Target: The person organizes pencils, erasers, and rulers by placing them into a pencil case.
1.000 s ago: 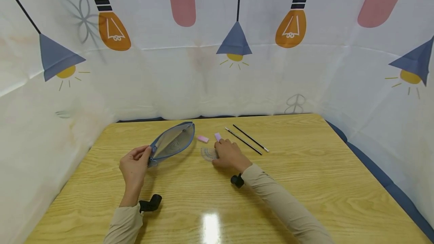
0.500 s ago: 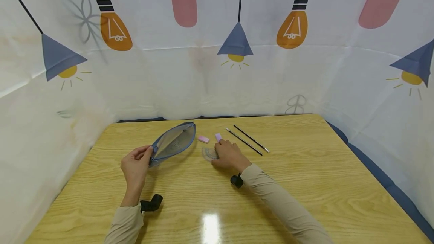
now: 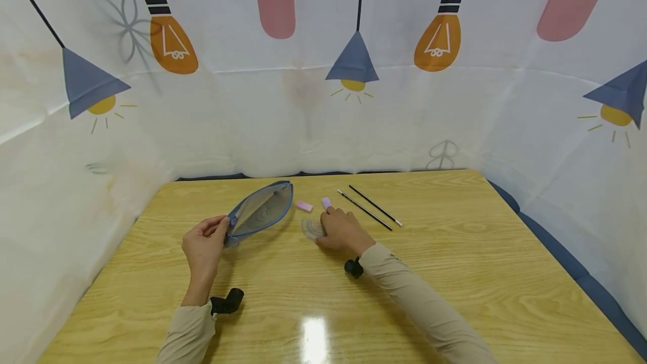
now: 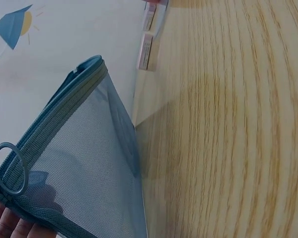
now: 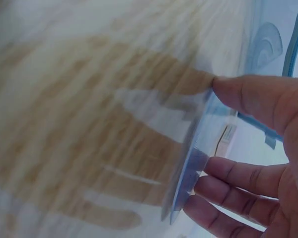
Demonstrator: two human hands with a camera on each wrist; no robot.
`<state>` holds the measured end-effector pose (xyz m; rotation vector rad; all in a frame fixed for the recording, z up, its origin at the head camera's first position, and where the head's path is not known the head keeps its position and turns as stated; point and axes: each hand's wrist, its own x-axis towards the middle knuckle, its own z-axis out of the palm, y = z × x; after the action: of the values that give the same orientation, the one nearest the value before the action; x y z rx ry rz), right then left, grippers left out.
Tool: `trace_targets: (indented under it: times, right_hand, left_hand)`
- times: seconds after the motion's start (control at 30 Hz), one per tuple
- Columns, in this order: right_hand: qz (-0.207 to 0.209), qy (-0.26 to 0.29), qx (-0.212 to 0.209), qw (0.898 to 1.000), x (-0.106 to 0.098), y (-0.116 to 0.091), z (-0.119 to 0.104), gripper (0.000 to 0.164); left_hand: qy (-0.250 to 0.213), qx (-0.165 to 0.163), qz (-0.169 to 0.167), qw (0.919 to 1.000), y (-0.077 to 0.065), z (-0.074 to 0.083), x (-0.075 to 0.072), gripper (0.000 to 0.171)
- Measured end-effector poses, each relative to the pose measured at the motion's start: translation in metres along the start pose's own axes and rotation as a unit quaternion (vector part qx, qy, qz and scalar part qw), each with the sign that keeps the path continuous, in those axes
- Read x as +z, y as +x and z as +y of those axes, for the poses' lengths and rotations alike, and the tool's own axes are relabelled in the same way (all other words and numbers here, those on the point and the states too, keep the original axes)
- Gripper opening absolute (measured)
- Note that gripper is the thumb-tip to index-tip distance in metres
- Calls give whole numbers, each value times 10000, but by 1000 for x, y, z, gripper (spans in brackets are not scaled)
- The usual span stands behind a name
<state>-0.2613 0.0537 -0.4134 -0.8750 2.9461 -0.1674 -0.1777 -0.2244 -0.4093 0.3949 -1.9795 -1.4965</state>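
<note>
My left hand (image 3: 204,246) pinches the near end of a blue mesh zipper pouch (image 3: 247,223), its mouth wide apart and tilted toward the right. A ring-shaped zipper pull (image 4: 11,168) hangs by the fingers in the left wrist view. Through the pouch's side, a curved, protractor-like shape (image 5: 266,47) shows in the right wrist view. My right hand (image 3: 345,230) holds a clear protractor (image 3: 310,228) low at the table, thumb at one end and fingertips at the other. The hand covers its right part in the head view.
Beyond the right hand lie a pink eraser (image 3: 304,206) and a lilac eraser (image 3: 326,203). Two dark pencils (image 3: 365,210) (image 3: 375,205) lie side by side to their right on the wooden table (image 3: 455,274). A printed white cloth (image 3: 242,117) hangs behind the table.
</note>
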Motion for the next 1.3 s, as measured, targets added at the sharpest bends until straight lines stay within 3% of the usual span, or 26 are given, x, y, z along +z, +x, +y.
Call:
trace_targets:
  times: [0.3,0.93,1.3]
  right_hand:
    - [104,165,-94,9998,-2,4,0,26]
    - [160,-148,-398,9990,0,2,0,29]
    - [252,39,-410,9988,0,3,1,29]
  left_hand:
    - [-33,-61,-59,10000,0,1,1,20]
    - [96,-41,-160,9998,-1,1,1,19]
    - [80,-10,-156,9998,-1,0,2,17]
